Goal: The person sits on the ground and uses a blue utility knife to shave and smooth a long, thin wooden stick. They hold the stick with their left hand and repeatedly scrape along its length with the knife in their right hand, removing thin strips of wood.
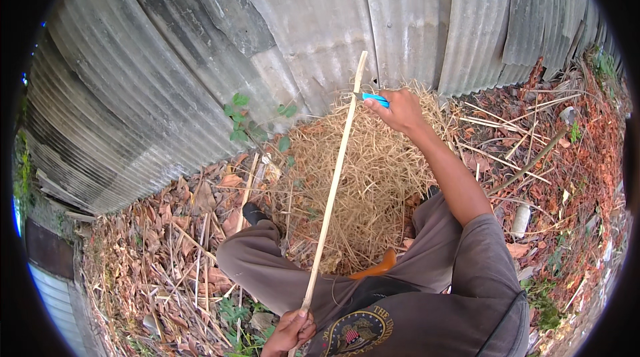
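A long pale strip of split wood or bamboo [338,170] runs slantwise from my lap up toward the metal wall. My left hand [291,332] is closed around its lower end. Near the strip's upper end, my right hand [398,111] grips a knife with a bright blue handle [375,100]. The knife's short blade lies against the strip, partly across it. Beneath the strip, between my bent legs, spreads a heap of thin straw-coloured shavings [360,184]. An orange object [378,265], partly hidden, lies at the near edge of the heap.
Grey corrugated metal sheets [320,24] stand upright close ahead. Dry brown leaves [173,237] and thin sticks cover the ground at left. A pale cylinder [521,221] and a longer stick [533,160] lie at right. A green-leaved plant [239,117] grows by the wall.
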### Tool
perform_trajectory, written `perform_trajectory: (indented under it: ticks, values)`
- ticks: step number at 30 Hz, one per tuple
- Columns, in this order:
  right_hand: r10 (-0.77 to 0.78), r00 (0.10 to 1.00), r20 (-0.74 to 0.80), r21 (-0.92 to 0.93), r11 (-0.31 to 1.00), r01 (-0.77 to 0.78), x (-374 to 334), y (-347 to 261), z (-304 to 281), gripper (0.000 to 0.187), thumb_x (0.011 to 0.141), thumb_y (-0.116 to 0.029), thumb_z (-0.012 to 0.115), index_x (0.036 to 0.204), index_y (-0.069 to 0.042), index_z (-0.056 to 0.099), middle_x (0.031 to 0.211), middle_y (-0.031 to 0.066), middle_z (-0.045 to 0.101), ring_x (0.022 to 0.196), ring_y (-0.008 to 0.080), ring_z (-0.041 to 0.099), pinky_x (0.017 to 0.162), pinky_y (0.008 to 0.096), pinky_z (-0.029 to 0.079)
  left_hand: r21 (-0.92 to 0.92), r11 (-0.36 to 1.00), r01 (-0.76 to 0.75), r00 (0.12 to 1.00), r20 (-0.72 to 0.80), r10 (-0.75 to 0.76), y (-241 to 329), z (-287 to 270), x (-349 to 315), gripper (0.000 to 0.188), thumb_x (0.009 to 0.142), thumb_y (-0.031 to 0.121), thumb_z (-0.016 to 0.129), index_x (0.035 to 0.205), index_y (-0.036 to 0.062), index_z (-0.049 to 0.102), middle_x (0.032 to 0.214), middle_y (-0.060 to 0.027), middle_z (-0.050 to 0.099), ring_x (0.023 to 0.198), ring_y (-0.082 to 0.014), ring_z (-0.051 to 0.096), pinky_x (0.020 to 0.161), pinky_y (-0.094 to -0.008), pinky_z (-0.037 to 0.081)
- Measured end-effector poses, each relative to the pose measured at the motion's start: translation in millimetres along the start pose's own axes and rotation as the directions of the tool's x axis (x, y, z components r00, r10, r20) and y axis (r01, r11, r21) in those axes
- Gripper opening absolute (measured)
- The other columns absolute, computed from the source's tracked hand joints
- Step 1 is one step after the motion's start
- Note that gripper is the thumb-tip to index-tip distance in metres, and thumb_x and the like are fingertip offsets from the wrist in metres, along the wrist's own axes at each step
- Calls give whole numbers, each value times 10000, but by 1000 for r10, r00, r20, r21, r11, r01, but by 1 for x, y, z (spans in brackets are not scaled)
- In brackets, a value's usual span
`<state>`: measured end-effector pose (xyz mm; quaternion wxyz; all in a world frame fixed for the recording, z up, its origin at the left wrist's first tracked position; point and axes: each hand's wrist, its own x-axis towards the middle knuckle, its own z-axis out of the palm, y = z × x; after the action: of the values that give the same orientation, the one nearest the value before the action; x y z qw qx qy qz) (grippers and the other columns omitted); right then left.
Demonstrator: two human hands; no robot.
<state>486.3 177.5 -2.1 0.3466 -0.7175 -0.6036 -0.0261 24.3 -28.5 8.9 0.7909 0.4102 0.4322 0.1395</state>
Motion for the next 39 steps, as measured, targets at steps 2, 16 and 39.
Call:
perform_trajectory:
  ticks: [2, 16, 39]
  values:
    - [44, 998, -33, -23, 999, -45, 2, 2, 3, 736, 820, -743, 414, 724, -74, 706, 523, 100, 590, 560, 292, 628, 551, 439, 481, 19, 1000, 3, 999, 43, -4, -6, -3, -2, 430, 1013, 408, 355, 745, 77, 412, 497, 4, 303, 397, -83, 239, 391, -237, 226]
    - [733, 615, -290, -7, 641, -767, 32, 207, -66, 955, 825, -789, 292, 955, 76, 675, 897, 285, 660, 937, 389, 650, 833, 460, 477, 37, 996, -83, 962, -257, 89, -2, -15, -33, 331, 1002, 372, 408, 852, 85, 474, 615, 9, 400, 535, -90, 357, 478, -270, 300]
    - [-436, 856, 277, 56, 897, 439, -56, -95, 16, 671, 704, -766, 561, 541, -116, 591, 429, 62, 516, 388, 241, 542, 400, 377, 408, -174, 920, -352, 933, 12, 360, 88, 38, 146, 372, 1028, 397, 294, 841, 90, 387, 509, 19, 291, 344, -81, 242, 344, -227, 228]
